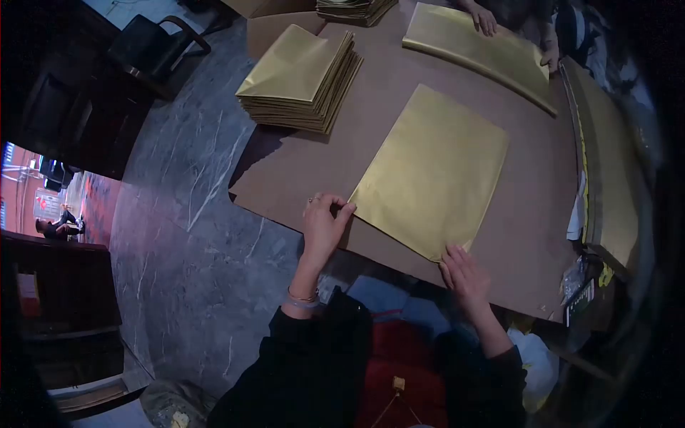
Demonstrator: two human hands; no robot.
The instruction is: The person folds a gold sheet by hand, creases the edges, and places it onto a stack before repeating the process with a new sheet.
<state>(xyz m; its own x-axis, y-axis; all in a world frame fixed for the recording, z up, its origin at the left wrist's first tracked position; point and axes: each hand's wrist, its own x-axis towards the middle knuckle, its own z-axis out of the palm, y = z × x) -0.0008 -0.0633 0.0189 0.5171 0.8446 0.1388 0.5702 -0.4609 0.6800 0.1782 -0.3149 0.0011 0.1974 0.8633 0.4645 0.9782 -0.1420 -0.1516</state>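
A flat sheet of gold paper [435, 171], possibly folded, lies on the brown cardboard table cover [285, 182] in front of me. At its near left corner my left hand [327, 225] is closed, thumb and forefinger pinching the edge. My right hand [467, 278] holds the near right corner, with the fingers on top and the thumb at the edge. Whether the sheet has layers beneath cannot be made out. Beyond the left corner stands a thick stack of folded gold paper pieces [292, 68].
Across the table another person's hands [485, 21] rest on a folded gold sheet [478, 53]. A long stack of gold paper [603, 164] stands along the right edge. More folded pieces [353, 11] lie at the back. A black chair [153, 53] stands on the marbled floor [193, 178].
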